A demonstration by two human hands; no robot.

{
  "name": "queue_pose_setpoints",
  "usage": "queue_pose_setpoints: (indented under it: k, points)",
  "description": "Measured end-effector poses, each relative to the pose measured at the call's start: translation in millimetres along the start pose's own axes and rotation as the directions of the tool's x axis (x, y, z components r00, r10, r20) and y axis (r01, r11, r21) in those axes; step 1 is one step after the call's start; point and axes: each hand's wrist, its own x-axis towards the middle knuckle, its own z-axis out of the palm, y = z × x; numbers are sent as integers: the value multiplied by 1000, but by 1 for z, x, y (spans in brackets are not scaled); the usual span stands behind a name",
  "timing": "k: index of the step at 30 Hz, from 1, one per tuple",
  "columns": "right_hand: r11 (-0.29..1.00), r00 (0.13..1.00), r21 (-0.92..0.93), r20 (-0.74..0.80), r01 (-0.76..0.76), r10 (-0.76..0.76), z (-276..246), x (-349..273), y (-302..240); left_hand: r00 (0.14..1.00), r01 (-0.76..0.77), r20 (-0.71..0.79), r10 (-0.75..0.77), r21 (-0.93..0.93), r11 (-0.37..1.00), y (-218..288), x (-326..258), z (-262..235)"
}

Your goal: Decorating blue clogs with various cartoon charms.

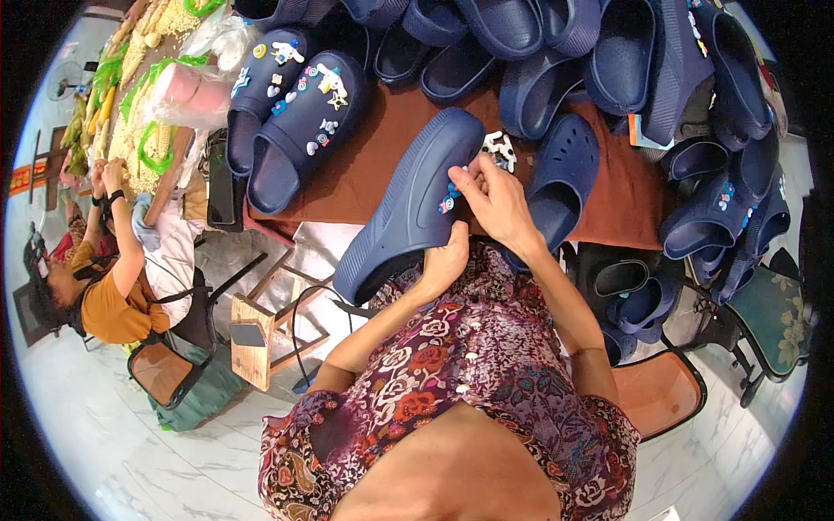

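Observation:
A navy blue clog (pixel 408 195) is tilted on its side in front of me, with its thick ridged sole facing left. My left hand (pixel 447 258) grips it by the heel opening, some fingers hidden inside. At its upper, my right hand (pixel 499 201) pinches a small blue shoe charm (pixel 453 188). Just below that sits a red, white and blue charm (pixel 447 205) on the clog. A second navy clog (pixel 563 174), without charms, lies right of my right hand. Behind that hand is a small pile of black-and-white charms (pixel 499 149).
Two charm-decorated clogs (pixel 314 130) stand left on the brown-covered table (pixel 347 187). Many more navy clogs (pixel 504 26) line the back and right. A phone (pixel 224 187) lies at the left edge, near a wooden stool (pixel 252 339). Another person (pixel 113 295) works at far left.

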Motion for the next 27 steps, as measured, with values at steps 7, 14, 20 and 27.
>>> queue_pose_setpoints:
  k: [7, 14, 20, 27]
  points:
    - [978, 989, 165, 102, -127, 111, 1, 4, 5, 1000, -3, -25, -2, -192, 981, 7, 2, 0]
    - [996, 996, -27, 46, 83, -82, 8, 7, 3, 991, 119, -34, -127, -193, 974, 14, 2, -1]
    - [997, 999, 76, 22, 35, -36, 13, 11, 28, 990, 112, -57, -132, -273, 955, 22, 5, 3]
    - [831, 970, -546, -128, 107, -209, -10, 19, 29, 952, 161, -177, -248, -400, 902, 37, 6, 2]
